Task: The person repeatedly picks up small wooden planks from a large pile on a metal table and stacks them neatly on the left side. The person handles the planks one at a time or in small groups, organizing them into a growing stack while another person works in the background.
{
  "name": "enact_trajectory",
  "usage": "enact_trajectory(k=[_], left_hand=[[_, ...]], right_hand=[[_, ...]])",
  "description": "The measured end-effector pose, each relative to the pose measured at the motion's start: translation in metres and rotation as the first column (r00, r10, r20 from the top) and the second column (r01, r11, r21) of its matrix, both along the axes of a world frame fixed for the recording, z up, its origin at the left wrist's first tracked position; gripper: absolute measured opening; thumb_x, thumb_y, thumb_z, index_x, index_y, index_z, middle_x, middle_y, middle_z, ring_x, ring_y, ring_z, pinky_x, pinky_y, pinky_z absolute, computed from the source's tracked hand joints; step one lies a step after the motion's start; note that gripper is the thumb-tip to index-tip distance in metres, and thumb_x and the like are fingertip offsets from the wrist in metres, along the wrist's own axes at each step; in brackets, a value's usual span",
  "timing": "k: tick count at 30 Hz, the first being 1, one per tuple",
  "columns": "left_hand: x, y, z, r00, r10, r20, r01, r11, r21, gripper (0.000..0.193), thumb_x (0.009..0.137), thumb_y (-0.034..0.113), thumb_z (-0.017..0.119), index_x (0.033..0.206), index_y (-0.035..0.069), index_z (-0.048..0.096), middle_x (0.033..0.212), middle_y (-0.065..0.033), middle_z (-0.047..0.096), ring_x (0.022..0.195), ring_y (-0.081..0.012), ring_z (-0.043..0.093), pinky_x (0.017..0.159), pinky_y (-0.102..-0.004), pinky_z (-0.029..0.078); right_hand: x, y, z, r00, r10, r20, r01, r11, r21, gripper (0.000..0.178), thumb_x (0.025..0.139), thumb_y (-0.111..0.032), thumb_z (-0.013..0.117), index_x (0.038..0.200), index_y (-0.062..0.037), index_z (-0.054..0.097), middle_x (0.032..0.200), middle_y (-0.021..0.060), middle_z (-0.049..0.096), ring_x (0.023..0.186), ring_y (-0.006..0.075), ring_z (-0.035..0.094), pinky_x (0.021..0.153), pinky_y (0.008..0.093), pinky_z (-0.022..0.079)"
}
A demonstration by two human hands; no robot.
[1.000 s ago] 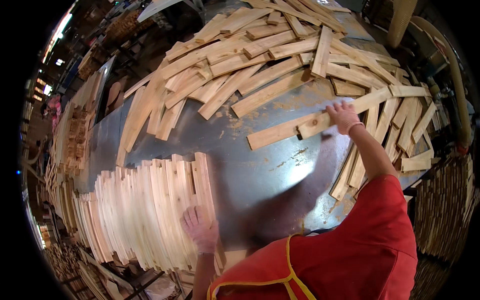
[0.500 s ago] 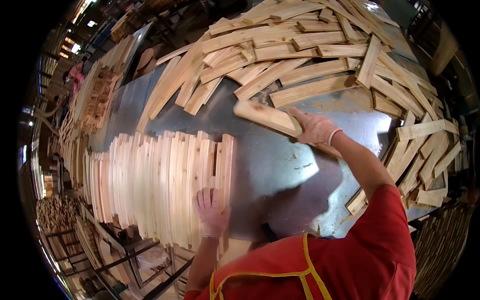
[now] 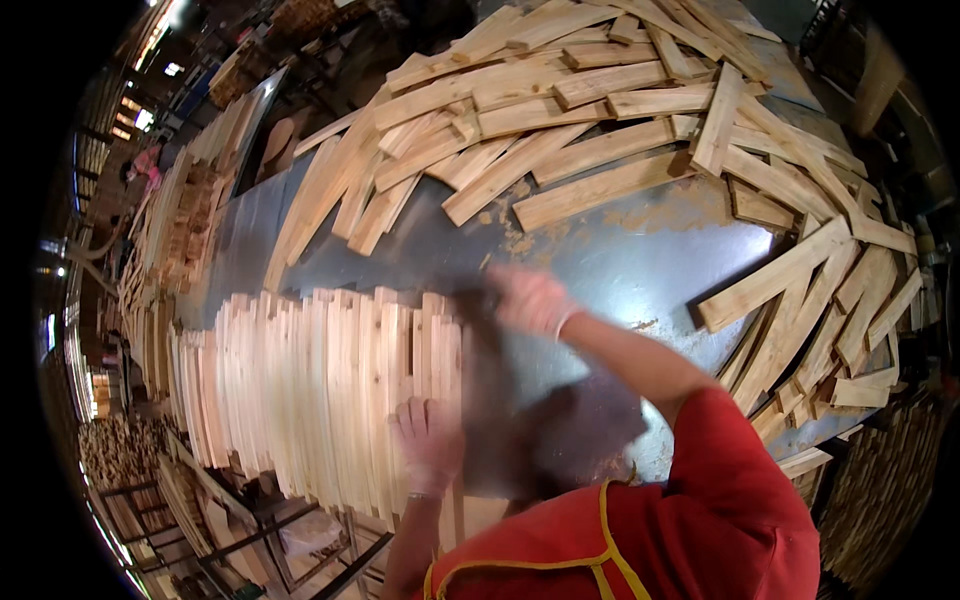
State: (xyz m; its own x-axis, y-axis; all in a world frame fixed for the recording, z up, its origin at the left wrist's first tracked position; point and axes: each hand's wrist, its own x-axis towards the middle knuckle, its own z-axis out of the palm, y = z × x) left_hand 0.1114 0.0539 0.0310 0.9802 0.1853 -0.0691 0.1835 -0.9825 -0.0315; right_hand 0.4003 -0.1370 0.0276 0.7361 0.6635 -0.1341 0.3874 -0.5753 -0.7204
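A close-set row of pale wooden boards (image 3: 340,390) lies side by side on the metal table (image 3: 640,255). My left hand (image 3: 428,445), in a light pinkish glove, rests on the near part of the row at its right end, with fingers stretched out along the boards. My right hand (image 3: 530,300), also gloved, hovers over the bare metal just beyond the row's far right corner. It is smeared by motion, so its fingers are unclear, and no board shows in it. One loose board (image 3: 775,275) lies slanting at the right, its near end toward the table's middle.
A wide, jumbled heap of boards (image 3: 560,110) curves across the far side and down the right side. Sawdust (image 3: 690,200) is scattered near the heap. More boards are stacked at the left (image 3: 190,210), and a dark metal frame (image 3: 270,540) stands below the row.
My right hand has moved left toward the row and no longer has the board it was on. A board now lies slanting at the right. My left hand has stayed on the row.
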Motion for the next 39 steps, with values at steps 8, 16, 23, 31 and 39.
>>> enact_trajectory(k=[8,16,23,31,39], left_hand=[[-0.024,0.012,-0.045,0.986,-0.066,0.151,0.049,0.992,0.114,0.080,0.069,0.025,0.081,0.141,0.007,0.049,0.148,-0.0179,0.048,0.145,-0.0445,0.042,0.122,-0.0650,0.029],[-0.026,0.000,-0.022,0.999,-0.026,0.044,0.020,0.993,0.120,0.072,0.079,0.034,0.075,0.139,0.002,0.052,0.146,-0.0206,0.049,0.142,-0.0449,0.043,0.122,-0.0635,0.030],[0.002,-0.052,0.000,0.988,-0.146,0.042,0.148,0.988,-0.051,0.093,0.078,0.041,0.081,0.152,0.000,0.044,0.155,-0.0237,0.045,0.150,-0.0456,0.037,0.127,-0.0606,0.026],[0.011,-0.080,-0.039,0.990,0.011,-0.141,-0.030,0.990,-0.137,0.081,0.092,0.042,0.074,0.155,0.003,0.041,0.138,-0.0260,0.059,0.132,-0.0444,0.055,0.113,-0.0543,0.044],[-0.110,-0.057,0.013,0.909,0.025,-0.417,-0.246,0.838,-0.487,0.079,0.093,0.047,0.066,0.152,-0.003,0.050,0.149,-0.0269,0.057,0.136,-0.0469,0.055,0.116,-0.0540,0.044]], right_hand=[[0.150,-0.071,-0.002,0.891,0.297,0.342,0.005,0.749,-0.662,0.049,0.086,-0.027,0.077,0.132,-0.0187,0.065,0.128,0.0060,0.069,0.123,0.0307,0.064,0.103,0.0505,0.048],[0.033,-0.154,0.055,0.776,-0.378,0.505,0.466,0.883,-0.055,0.031,0.083,-0.014,0.068,0.113,-0.0092,0.073,0.115,0.0198,0.072,0.115,0.0395,0.066,0.099,0.0506,0.054],[-0.002,-0.298,-0.043,0.187,-0.931,0.314,0.959,0.104,-0.264,0.079,0.082,-0.026,0.077,0.153,-0.0111,0.046,0.161,0.0200,0.039,0.139,0.0444,0.051,0.111,0.0508,0.048],[-0.101,-0.173,-0.046,0.253,-0.922,-0.295,0.967,0.233,0.100,0.086,0.083,-0.017,0.071,0.163,-0.0075,0.040,0.144,0.0235,0.064,0.126,0.0356,0.066,0.108,0.0398,0.051],[-0.221,-0.016,-0.031,0.584,-0.685,-0.437,0.755,0.656,-0.020,0.084,0.090,-0.012,0.065,0.165,0.0003,0.031,0.161,0.0276,0.047,0.150,0.0421,0.045,0.125,0.0389,0.036]])
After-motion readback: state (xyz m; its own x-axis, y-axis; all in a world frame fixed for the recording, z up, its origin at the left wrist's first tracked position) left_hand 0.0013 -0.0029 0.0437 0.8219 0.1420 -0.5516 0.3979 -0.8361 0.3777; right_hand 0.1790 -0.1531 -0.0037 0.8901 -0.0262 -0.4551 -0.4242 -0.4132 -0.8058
